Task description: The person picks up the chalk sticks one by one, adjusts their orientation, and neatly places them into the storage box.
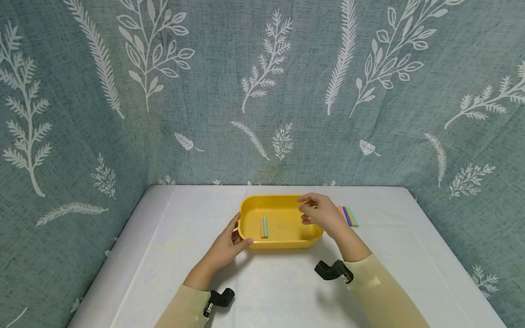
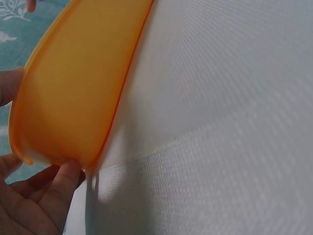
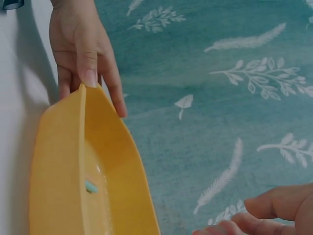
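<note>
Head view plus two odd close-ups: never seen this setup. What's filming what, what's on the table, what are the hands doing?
No robot: a person wears three cameras. The wide picture is from the head; the close-ups are from each wrist. On the white cloth-covered table sits a yellow oblong plastic tub containing an orange chalk stick and a teal chalk stick. More coloured chalk sticks lie on the cloth right of it. The left hand grips the tub's left end. The right hand hangs over its right end, fingers curled, seemingly holding nothing.
</note>
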{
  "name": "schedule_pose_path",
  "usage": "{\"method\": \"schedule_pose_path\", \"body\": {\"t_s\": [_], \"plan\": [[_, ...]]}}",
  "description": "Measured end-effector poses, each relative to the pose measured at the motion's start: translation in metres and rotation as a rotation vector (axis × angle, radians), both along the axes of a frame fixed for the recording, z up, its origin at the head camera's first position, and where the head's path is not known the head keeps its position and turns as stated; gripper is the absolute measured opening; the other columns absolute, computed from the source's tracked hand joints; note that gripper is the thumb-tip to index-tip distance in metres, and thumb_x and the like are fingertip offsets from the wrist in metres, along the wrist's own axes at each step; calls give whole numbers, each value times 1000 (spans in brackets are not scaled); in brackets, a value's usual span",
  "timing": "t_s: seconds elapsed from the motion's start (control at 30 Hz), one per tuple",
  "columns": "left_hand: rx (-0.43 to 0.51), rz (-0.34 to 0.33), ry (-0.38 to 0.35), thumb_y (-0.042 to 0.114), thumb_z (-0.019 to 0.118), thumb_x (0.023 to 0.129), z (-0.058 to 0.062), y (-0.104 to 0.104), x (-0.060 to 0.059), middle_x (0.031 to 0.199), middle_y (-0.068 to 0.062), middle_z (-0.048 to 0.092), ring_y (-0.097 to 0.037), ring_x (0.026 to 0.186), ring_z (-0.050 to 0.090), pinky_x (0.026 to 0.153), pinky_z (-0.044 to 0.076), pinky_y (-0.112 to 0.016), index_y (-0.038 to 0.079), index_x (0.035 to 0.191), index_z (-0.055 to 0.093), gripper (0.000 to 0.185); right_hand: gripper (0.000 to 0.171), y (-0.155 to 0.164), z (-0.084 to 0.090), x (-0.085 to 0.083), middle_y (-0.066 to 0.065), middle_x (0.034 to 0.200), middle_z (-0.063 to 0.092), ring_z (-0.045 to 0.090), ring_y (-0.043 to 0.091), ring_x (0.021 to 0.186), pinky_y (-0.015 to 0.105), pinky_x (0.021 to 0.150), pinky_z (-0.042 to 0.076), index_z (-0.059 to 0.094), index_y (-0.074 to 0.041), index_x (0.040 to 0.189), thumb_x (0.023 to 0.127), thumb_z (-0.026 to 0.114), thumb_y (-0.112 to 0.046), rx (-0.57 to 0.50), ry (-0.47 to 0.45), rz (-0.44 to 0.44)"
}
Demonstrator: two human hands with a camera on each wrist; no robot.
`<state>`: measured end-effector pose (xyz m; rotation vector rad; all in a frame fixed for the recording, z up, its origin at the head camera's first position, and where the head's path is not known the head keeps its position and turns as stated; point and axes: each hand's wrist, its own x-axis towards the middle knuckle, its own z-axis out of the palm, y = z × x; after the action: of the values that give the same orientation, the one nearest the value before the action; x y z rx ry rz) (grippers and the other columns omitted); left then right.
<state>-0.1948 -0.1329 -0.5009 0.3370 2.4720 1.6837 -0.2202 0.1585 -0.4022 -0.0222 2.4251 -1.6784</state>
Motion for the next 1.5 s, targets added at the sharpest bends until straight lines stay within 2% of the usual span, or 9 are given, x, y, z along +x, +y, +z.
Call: {"method": "schedule_pose_path", "body": {"t_s": [0.07,0.27,0.5,0.67,0.93,1.23,1.37,1.5], "plan": [[-7,1,7,18,74,93,-8,-2,-4,157,-22,32,-38,135,48,106,46,-39,12,162,14,92,27,3,-1,2,16,104,60,66,26,82,39,78,62,64,-2,125,99,62,-9,-7,19,-12],[-2,-1,4,19,74,93,-8,-1,-4,157,-21,32,-38,135,48,107,46,-40,12,162,14,91,27,15,-3,9,22,112,59,66,26,87,38,80,62,63,1,126,101,61,-10,-28,98,-60],[1,3,4,18,74,93,-8,-1,-3,157,-21,33,-37,135,48,107,46,-39,12,162,14,92,28,33,-2,13,19,115,60,64,35,99,29,78,61,63,0,126,102,60,-14,28,176,-136],[7,3,-10,19,75,92,-7,-1,-3,159,-17,32,-34,135,48,106,46,-36,15,162,15,92,29,49,-5,14,17,113,62,66,31,97,23,78,60,64,-2,126,102,60,-18,82,248,-211],[6,5,-12,18,75,92,-7,-1,-3,159,-16,32,-34,135,49,106,47,-35,15,162,15,93,29,71,-15,14,17,111,64,68,26,90,21,75,59,66,-3,125,102,60,-20,135,265,-289],[0,4,-18,20,75,93,-7,-1,-3,160,-16,30,-34,136,47,107,45,-37,15,162,14,92,29,90,-29,10,19,115,66,66,33,98,19,72,57,66,-3,124,103,57,-21,182,285,-340],[-4,3,-15,19,75,93,-7,-2,-3,160,-17,30,-34,136,47,107,45,-38,15,162,14,92,29,99,-35,7,19,118,65,66,24,94,19,72,57,66,-3,125,103,57,-21,187,278,-362],[-7,1,-11,20,74,93,-8,-2,-4,160,-17,30,-34,136,48,108,45,-38,15,162,14,92,31,108,-43,3,19,119,64,66,18,92,27,79,60,64,-3,127,104,54,-21,214,257,-363]]}}
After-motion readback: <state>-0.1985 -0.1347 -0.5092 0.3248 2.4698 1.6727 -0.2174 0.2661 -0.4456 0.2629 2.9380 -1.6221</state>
